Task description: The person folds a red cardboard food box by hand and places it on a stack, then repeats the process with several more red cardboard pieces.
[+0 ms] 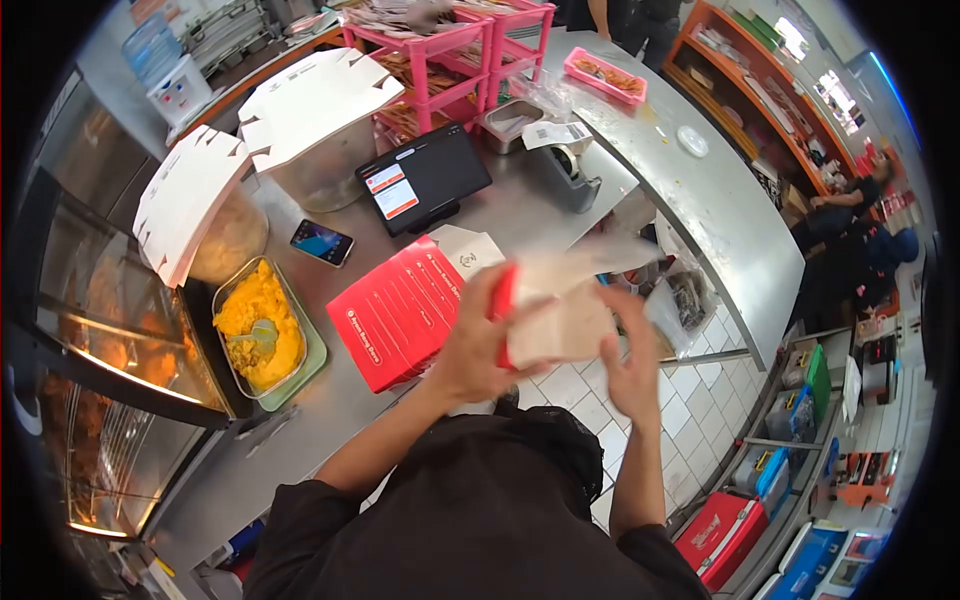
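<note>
In front of my chest is a small cardboard box (565,325), red outside and plain brown inside, smeared by motion. My left hand (478,345) grips its red left side, one finger stretched across the front. At the box's right edge my right hand (632,355) has its fingers and thumb spread apart; whether they touch the cardboard is hard to tell. Just left of my left hand, a red printed carton (395,318) with white lettering lies on the steel counter (300,420). A pale flap (468,250) shows behind it.
A black tablet (425,180), a phone (322,243) and a tape dispenser (568,178) stand beyond. At left are a glass dish of yellow food (262,325), tubs topped with white cardboard (315,95) and a lit display cabinet (130,340). A pink rack (450,60) is behind; people are at right.
</note>
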`<act>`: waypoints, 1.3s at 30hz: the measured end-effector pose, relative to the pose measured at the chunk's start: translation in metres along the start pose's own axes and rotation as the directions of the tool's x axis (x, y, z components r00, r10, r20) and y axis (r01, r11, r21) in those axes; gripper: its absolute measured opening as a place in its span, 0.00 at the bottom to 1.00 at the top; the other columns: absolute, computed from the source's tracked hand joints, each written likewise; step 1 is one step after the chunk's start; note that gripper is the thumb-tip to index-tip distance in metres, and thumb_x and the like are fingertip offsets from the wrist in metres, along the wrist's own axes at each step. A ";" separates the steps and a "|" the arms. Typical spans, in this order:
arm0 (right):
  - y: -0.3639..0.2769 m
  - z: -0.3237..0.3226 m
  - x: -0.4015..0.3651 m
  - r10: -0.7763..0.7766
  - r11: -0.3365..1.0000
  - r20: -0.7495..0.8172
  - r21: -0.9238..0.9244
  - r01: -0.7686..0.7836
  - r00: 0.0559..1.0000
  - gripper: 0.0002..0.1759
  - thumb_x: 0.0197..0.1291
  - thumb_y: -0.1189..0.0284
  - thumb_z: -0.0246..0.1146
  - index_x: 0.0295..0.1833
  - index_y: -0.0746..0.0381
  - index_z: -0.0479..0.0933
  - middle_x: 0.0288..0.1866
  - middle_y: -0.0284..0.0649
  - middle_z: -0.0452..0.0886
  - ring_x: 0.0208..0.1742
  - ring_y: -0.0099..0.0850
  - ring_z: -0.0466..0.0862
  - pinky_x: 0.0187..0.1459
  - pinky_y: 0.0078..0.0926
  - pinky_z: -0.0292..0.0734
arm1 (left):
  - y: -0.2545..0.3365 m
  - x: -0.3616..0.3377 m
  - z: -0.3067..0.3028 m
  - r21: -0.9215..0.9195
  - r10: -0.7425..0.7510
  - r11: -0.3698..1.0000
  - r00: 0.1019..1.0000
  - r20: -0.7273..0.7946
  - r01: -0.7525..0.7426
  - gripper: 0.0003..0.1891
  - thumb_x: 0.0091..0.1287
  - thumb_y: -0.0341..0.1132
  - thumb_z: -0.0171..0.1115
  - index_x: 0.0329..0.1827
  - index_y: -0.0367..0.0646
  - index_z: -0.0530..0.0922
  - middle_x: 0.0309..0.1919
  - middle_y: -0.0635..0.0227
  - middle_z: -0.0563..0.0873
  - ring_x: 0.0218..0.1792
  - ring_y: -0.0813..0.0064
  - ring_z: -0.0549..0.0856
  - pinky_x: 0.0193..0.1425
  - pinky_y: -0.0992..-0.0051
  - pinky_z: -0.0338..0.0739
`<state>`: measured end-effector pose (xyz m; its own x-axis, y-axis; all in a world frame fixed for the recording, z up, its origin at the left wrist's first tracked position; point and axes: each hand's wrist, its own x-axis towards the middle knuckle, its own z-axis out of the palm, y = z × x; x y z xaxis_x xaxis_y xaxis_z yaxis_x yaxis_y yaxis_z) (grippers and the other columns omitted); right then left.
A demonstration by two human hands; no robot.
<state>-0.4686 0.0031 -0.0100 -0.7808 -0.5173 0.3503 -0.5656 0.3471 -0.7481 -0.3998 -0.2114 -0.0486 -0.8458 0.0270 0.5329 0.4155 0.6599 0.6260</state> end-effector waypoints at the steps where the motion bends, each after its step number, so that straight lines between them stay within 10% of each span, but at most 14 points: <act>1: 0.006 -0.010 0.003 -0.166 0.953 -0.074 -0.267 0.141 0.983 0.21 0.70 0.56 0.54 0.58 0.60 0.74 0.62 0.48 0.73 0.66 0.40 0.71 0.64 0.40 0.66 | -0.014 -0.009 -0.006 -0.253 -0.198 0.945 0.979 0.056 0.206 0.36 0.60 0.49 0.71 0.70 0.47 0.70 0.70 0.53 0.66 0.72 0.54 0.66 0.73 0.60 0.65; 3: 0.017 0.006 0.004 -0.126 0.989 -0.067 0.063 0.130 0.990 0.21 0.68 0.56 0.55 0.57 0.60 0.71 0.64 0.47 0.69 0.66 0.39 0.68 0.65 0.41 0.64 | -0.037 -0.014 -0.008 -0.828 -0.343 0.473 0.929 0.141 0.300 0.38 0.62 0.52 0.68 0.74 0.49 0.67 0.67 0.48 0.68 0.72 0.46 0.63 0.74 0.56 0.61; 4: 0.027 0.016 0.001 -0.075 0.919 -0.048 0.384 0.088 0.996 0.21 0.66 0.56 0.57 0.56 0.59 0.69 0.66 0.47 0.65 0.67 0.37 0.65 0.66 0.42 0.62 | -0.038 -0.016 -0.008 -0.829 -0.350 0.469 0.926 0.142 0.305 0.38 0.62 0.52 0.68 0.74 0.49 0.67 0.67 0.48 0.68 0.72 0.46 0.63 0.74 0.56 0.61; 7: 0.074 0.051 -0.005 0.055 0.864 -0.116 0.504 0.011 0.992 0.21 0.65 0.59 0.57 0.54 0.60 0.63 0.60 0.44 0.63 0.60 0.34 0.66 0.65 0.37 0.62 | -0.044 -0.014 -0.013 -0.765 -0.418 0.508 0.890 0.184 0.396 0.40 0.66 0.60 0.60 0.75 0.46 0.64 0.68 0.49 0.69 0.73 0.47 0.62 0.76 0.55 0.58; 9: 0.111 0.087 -0.006 0.311 0.805 -0.083 0.552 -0.216 0.947 0.21 0.67 0.59 0.56 0.54 0.62 0.60 0.52 0.41 0.62 0.54 0.31 0.66 0.62 0.29 0.63 | -0.066 -0.024 -0.005 0.133 -0.457 0.874 0.884 -0.096 0.466 0.44 0.64 0.65 0.58 0.78 0.50 0.59 0.74 0.51 0.62 0.76 0.41 0.55 0.77 0.46 0.51; 10: 0.134 0.112 -0.010 0.361 0.779 -0.001 0.550 -0.301 0.933 0.21 0.68 0.59 0.55 0.54 0.62 0.60 0.52 0.40 0.62 0.53 0.30 0.66 0.60 0.27 0.64 | -0.059 -0.023 0.001 0.617 -0.525 0.618 0.840 -0.137 0.487 0.47 0.64 0.65 0.58 0.80 0.52 0.53 0.79 0.52 0.54 0.77 0.37 0.49 0.74 0.32 0.45; 16: 0.175 0.198 -0.001 0.416 0.684 0.411 0.446 -0.577 0.811 0.22 0.70 0.60 0.57 0.56 0.65 0.62 0.50 0.44 0.72 0.50 0.29 0.75 0.50 0.31 0.74 | -0.092 -0.049 0.027 0.684 -0.589 0.558 0.805 -0.073 0.470 0.52 0.59 0.70 0.59 0.82 0.57 0.49 0.81 0.55 0.46 0.77 0.32 0.43 0.66 0.20 0.40; 17: 0.174 0.200 0.006 0.077 0.899 0.245 0.402 -0.173 0.967 0.22 0.69 0.62 0.60 0.58 0.65 0.62 0.48 0.47 0.76 0.48 0.32 0.79 0.50 0.32 0.75 | -0.091 -0.049 0.025 0.678 -0.630 0.545 0.774 -0.056 0.493 0.52 0.57 0.69 0.60 0.81 0.56 0.51 0.80 0.54 0.47 0.77 0.32 0.42 0.66 0.20 0.38; 18: 0.167 0.184 0.018 0.181 0.890 0.431 0.312 -0.334 0.884 0.25 0.65 0.66 0.65 0.60 0.63 0.63 0.50 0.48 0.76 0.50 0.34 0.80 0.52 0.31 0.75 | -0.091 -0.047 0.024 0.672 -0.650 0.547 0.759 -0.036 0.500 0.52 0.56 0.68 0.62 0.81 0.55 0.53 0.80 0.53 0.47 0.77 0.33 0.40 0.67 0.21 0.36; 22: 0.139 0.148 0.036 -0.266 0.933 0.291 0.318 0.170 0.919 0.32 0.51 0.73 0.73 0.65 0.55 0.75 0.50 0.42 0.84 0.52 0.37 0.83 0.51 0.31 0.81 | -0.091 -0.048 0.025 0.663 -0.616 0.571 0.786 -0.044 0.484 0.51 0.56 0.66 0.63 0.81 0.54 0.53 0.80 0.52 0.48 0.78 0.33 0.39 0.68 0.22 0.32; 25: 0.139 0.144 0.045 -0.078 0.995 0.533 0.093 0.034 0.842 0.30 0.53 0.75 0.70 0.63 0.45 0.80 0.44 0.44 0.87 0.42 0.40 0.86 0.48 0.33 0.81 | -0.084 -0.044 0.021 0.659 -0.638 0.570 0.770 -0.020 0.490 0.51 0.56 0.65 0.63 0.80 0.53 0.54 0.80 0.52 0.48 0.78 0.34 0.38 0.68 0.23 0.30; 30: 0.161 0.171 0.038 -0.302 0.953 0.239 0.054 0.298 0.923 0.30 0.49 0.72 0.72 0.61 0.39 0.81 0.31 0.39 0.86 0.27 0.35 0.86 0.33 0.29 0.82 | -0.085 -0.045 0.021 0.656 -0.620 0.589 0.784 -0.008 0.473 0.52 0.56 0.65 0.64 0.80 0.52 0.55 0.80 0.52 0.47 0.78 0.34 0.37 0.68 0.23 0.30; 37: 0.126 0.161 0.034 0.104 0.991 0.328 0.049 -0.127 0.939 0.34 0.49 0.82 0.70 0.63 0.46 0.79 0.42 0.49 0.86 0.38 0.43 0.88 0.45 0.33 0.83 | -0.086 -0.047 0.023 0.686 -0.631 0.567 0.776 0.005 0.457 0.51 0.59 0.67 0.59 0.81 0.52 0.52 0.80 0.52 0.45 0.78 0.34 0.38 0.68 0.23 0.31; 39: 0.150 0.163 0.034 0.096 0.892 0.354 0.384 -0.238 0.930 0.32 0.49 0.90 0.63 0.61 0.54 0.80 0.44 0.50 0.87 0.46 0.39 0.88 0.51 0.32 0.81 | -0.086 -0.044 0.024 0.685 -0.641 0.562 0.767 0.007 0.463 0.51 0.59 0.68 0.59 0.81 0.53 0.52 0.80 0.52 0.45 0.78 0.34 0.39 0.68 0.23 0.31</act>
<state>-0.5368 -0.0901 -0.2024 -0.6869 -0.7247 0.0548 -0.2169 0.1324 -0.9672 -0.4060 -0.2513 -0.1398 -0.9177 -0.3974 0.0034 -0.3880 0.8978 0.2084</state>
